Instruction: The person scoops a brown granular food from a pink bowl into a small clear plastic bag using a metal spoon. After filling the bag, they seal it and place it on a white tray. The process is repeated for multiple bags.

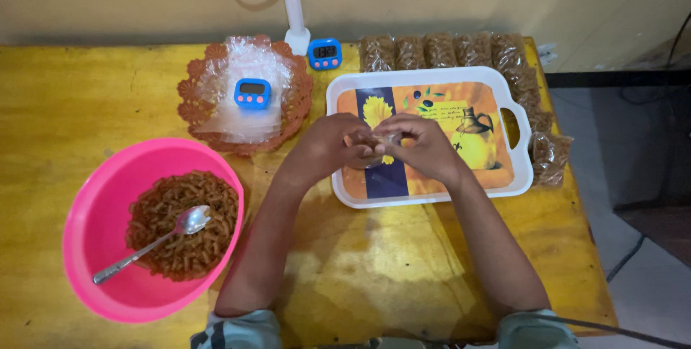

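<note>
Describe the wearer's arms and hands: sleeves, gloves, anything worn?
Both hands are bare: no gloves on the left hand or the right hand, and no rings or watch visible. Forearms are bare to above the elbow. Short sleeves show at the bottom edge, light grey-green, the left sleeve seemingly patterned, the right sleeve plainer.

Pink bowl (93, 248), spoon (155, 241), 2 timers (253, 93)

Both forearms reach forward from short sleeves and angle inward, so the hands meet in the middle. The left hand (332, 144) curls with knuckles up, fingers bent toward the right hand (423, 146), whose fingertips pinch together (the two touch at the fingertips), wrists slightly raised
</note>
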